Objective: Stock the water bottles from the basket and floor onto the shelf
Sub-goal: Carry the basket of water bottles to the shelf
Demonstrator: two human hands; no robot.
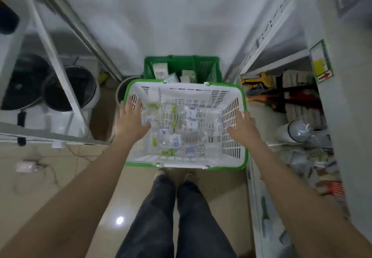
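A white slotted basket with a green rim (187, 91) stands on the floor right in front of my feet. Several clear water bottles (182, 125) with green caps and white-blue labels lie in its bottom. My left hand (131, 118) is over the basket's left wall, fingers spread, holding nothing. Over the right wall is my right hand (242, 125), also open with fingers apart. The white shelf unit (259, 56) rises on the right, its lower boards crowded with goods.
A green basket (209, 67) with white cartons stands behind the white one. On the left is a metal rack (50, 42) with two dark pots (70, 88). A white adapter with a cord (26, 166) lies on the tiled floor at left. The aisle is narrow.
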